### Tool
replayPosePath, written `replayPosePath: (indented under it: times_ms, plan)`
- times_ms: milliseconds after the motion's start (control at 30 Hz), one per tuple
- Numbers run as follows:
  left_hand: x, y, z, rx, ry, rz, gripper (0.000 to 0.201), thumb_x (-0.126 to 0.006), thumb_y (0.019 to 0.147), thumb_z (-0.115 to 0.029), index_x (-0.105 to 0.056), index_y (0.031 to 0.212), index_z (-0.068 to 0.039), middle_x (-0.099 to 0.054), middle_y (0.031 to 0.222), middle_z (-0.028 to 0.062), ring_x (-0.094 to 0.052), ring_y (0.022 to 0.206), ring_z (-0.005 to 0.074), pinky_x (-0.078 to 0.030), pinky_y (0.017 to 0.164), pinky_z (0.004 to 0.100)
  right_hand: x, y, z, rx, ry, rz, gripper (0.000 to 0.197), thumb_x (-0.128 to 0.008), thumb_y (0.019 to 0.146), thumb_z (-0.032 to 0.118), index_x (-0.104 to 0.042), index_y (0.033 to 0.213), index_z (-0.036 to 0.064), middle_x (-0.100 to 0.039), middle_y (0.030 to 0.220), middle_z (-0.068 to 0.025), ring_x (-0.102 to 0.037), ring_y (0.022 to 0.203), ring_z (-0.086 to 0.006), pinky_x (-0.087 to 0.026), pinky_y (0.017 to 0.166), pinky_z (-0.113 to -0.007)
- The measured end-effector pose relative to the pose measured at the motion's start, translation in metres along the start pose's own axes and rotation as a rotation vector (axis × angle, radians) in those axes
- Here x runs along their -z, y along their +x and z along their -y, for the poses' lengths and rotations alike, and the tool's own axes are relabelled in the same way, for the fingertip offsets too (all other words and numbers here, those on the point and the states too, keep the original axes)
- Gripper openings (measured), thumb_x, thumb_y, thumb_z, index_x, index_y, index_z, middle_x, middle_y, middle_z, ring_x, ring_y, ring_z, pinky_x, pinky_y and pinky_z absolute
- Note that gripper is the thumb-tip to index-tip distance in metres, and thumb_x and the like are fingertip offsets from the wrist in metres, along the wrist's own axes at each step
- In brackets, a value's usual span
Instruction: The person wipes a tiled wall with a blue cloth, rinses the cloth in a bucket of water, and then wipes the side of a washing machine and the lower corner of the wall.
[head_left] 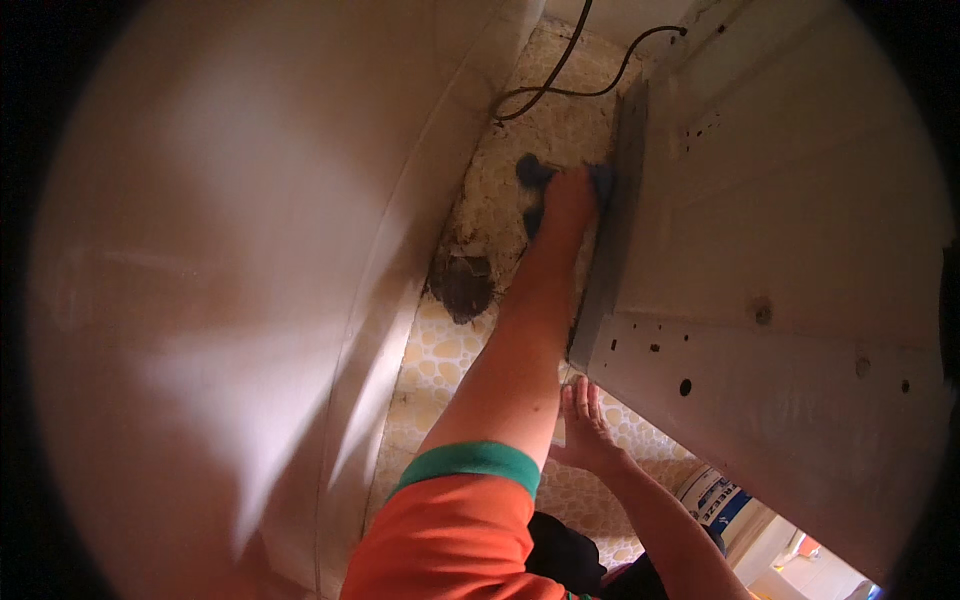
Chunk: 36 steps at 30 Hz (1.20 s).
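My left hand (570,195) reaches deep into a narrow gap, its arm stretched out from an orange sleeve with a green cuff. Its fingers are closed on a blue cloth (533,172), which is pressed to the dirty, stained floor (490,205); parts of the cloth stick out on both sides of the hand, slightly blurred. Lower down, my right hand (587,432) has its fingers stretched out at the bottom corner of a pale panel (770,240) and holds nothing. Nearer than the cloth, a dark grey patch (466,287) marks the floor; whether it is a hole I cannot tell.
A smooth pale wall (230,230) rises on the left. The panel on the right has small holes and a grey lower strip (615,235). A dark cable (545,92) loops across the far end. A white and blue bucket (710,495) stands at lower right.
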<state>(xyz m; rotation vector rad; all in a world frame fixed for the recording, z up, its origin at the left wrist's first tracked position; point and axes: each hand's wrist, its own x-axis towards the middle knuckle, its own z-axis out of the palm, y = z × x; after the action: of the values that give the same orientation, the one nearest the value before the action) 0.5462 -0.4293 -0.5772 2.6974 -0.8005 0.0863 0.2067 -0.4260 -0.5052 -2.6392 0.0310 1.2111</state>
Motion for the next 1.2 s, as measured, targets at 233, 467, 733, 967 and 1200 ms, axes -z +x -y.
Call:
replayPosePath:
  times_ms: [233, 467, 733, 967, 1200]
  plan:
    - [0.066, 0.021, 0.049, 0.226, 0.548, 0.376, 0.050, -0.058, 0.080, -0.021, -0.041, 0.125, -0.005, -0.027, 0.132, 0.0142, -0.031, 0.119, 0.0278, -0.036, 0.089, 0.0390, 0.008, -0.005, -0.007, -0.012, 0.039, 0.025, 0.105, -0.064, 0.065, 0.041, 0.003, 0.133, -0.0016, -0.004, 0.137, -0.0238, -0.015, 0.126, -0.0389, -0.023, 0.102, -0.041]
    - [0.067, -0.017, 0.016, 0.570, 0.529, 0.508, 0.053, -0.051, 0.082, -0.028, -0.039, 0.124, 0.001, -0.027, 0.128, 0.0217, -0.032, 0.114, 0.0386, -0.036, 0.086, 0.0509, 0.003, -0.006, -0.013, 0.045, 0.097, -0.067, 0.104, -0.068, 0.061, 0.037, -0.002, 0.130, -0.0057, -0.008, 0.134, -0.0277, -0.020, 0.123, -0.0412, -0.025, 0.101, -0.042]
    - [0.081, -0.093, -0.015, 0.435, 0.318, 0.493, 0.038, -0.051, 0.079, -0.027, -0.053, 0.111, -0.006, -0.042, 0.114, 0.0161, -0.042, 0.103, 0.0343, -0.040, 0.076, 0.0547, -0.002, 0.003, -0.013, 0.095, 0.132, -0.114, 0.106, -0.067, 0.058, 0.042, -0.008, 0.129, -0.0113, 0.003, 0.134, -0.0339, 0.004, 0.124, -0.0499, -0.013, 0.102, -0.050]
    - [0.111, -0.046, -0.037, 0.072, -0.094, -0.114, 0.019, -0.054, 0.073, -0.010, -0.058, 0.091, -0.007, -0.046, 0.098, 0.0130, -0.046, 0.093, 0.0310, -0.045, 0.070, 0.0430, -0.010, 0.006, -0.009, 0.087, 0.067, -0.119, 0.108, -0.066, 0.058, 0.046, -0.006, 0.130, -0.0098, 0.002, 0.134, -0.0331, 0.003, 0.124, -0.0497, -0.013, 0.102, -0.051]
    - [0.201, 0.095, -0.034, -0.230, 0.142, -0.491, 0.016, -0.055, 0.071, -0.009, -0.059, 0.086, -0.008, -0.049, 0.094, 0.0120, -0.049, 0.089, 0.0303, -0.045, 0.072, 0.0406, -0.007, 0.000, -0.017, 0.046, 0.144, -0.075, 0.107, -0.065, 0.059, 0.043, -0.005, 0.130, -0.0089, 0.001, 0.135, -0.0318, 0.002, 0.125, -0.0496, -0.013, 0.102, -0.050]
